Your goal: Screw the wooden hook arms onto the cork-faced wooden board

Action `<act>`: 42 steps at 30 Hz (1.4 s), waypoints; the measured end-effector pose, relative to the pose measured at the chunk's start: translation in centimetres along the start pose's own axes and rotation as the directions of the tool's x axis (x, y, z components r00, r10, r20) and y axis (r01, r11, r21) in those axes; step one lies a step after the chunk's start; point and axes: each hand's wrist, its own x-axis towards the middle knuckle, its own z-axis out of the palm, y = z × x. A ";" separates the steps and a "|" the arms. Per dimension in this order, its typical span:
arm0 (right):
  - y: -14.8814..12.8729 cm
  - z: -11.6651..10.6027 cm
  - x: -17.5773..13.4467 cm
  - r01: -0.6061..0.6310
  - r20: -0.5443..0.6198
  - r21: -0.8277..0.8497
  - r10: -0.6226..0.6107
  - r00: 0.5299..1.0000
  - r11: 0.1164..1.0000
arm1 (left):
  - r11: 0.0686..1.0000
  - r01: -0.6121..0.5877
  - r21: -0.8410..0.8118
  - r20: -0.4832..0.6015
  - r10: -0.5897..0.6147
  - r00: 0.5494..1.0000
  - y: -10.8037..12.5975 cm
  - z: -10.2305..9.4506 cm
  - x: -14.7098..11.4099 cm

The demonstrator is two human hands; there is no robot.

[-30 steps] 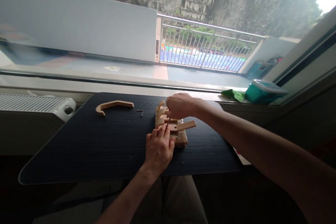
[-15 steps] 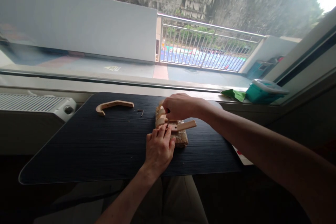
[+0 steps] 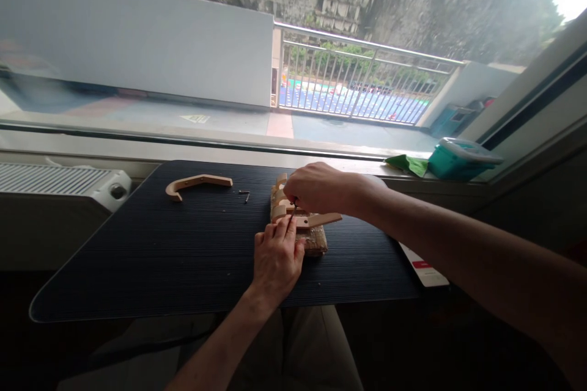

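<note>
In the head view, the tool (image 3: 294, 210) is held in the right hand (image 3: 317, 188), whose fingers are curled tight; its upper part is hidden by them. Its shaft is slanted down to the fingertips of the left hand (image 3: 277, 256), which are bent and kept close together at the near hook (image 3: 321, 220). Whether anything is pinched there cannot be told. The near hook is laid across the block (image 3: 316, 250) on the table (image 3: 183, 263), with more hooks (image 3: 279, 194) set behind it. A loose hook (image 3: 202, 181) and screws (image 3: 244, 193) are seen lying to the left.
</note>
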 end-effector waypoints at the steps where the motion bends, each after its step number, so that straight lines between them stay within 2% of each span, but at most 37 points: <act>1: -0.1 0.2 0.2 0.017 -0.013 -0.007 -0.017 1.000 1.000 | 1.000 0.000 0.001 0.002 0.000 1.000 0.0 0.0 0.0; 4: -0.3 0.7 0.9 -0.002 -0.027 -0.004 0.002 1.000 1.000 | 1.000 0.001 0.005 0.007 -0.001 1.000 0.0 0.0 0.0; 9: -0.1 0.8 0.9 -0.143 -0.017 0.036 0.144 0.989 0.989 | 1.000 0.001 0.019 0.015 -0.001 1.000 0.1 0.0 0.1; 13: 0.1 0.0 0.1 -0.110 0.052 0.046 0.108 0.993 0.993 | 1.000 0.001 0.030 0.016 -0.001 1.000 0.1 -0.1 0.1; 19: -0.2 0.3 0.5 -0.034 -0.028 0.053 0.036 0.999 0.998 | 1.000 0.004 0.031 0.011 -0.005 1.000 0.1 0.0 0.0; 26: 0.0 0.8 0.7 -0.172 -0.009 0.090 0.173 0.985 0.981 | 1.000 0.005 0.031 0.012 -0.006 1.000 0.1 -0.1 0.0; 29: 0.3 0.3 0.0 -0.148 0.037 0.092 0.145 0.989 0.985 | 1.000 -0.001 0.024 0.011 0.001 1.000 0.1 -0.2 0.0; 34: 0.3 -0.4 -0.3 -0.081 0.045 0.092 0.077 0.996 0.992 | 1.000 -0.001 0.018 0.012 0.001 1.000 0.1 -0.1 0.0; 39: 0.4 0.2 0.6 -0.017 -0.004 0.113 0.018 1.000 0.993 | 1.000 0.007 0.007 0.022 -0.007 1.000 0.0 0.0 0.1; 42: 0.6 0.9 0.9 -0.043 -0.032 0.138 0.048 0.998 0.989 | 1.000 0.009 -0.002 0.013 -0.009 1.000 0.0 0.0 0.1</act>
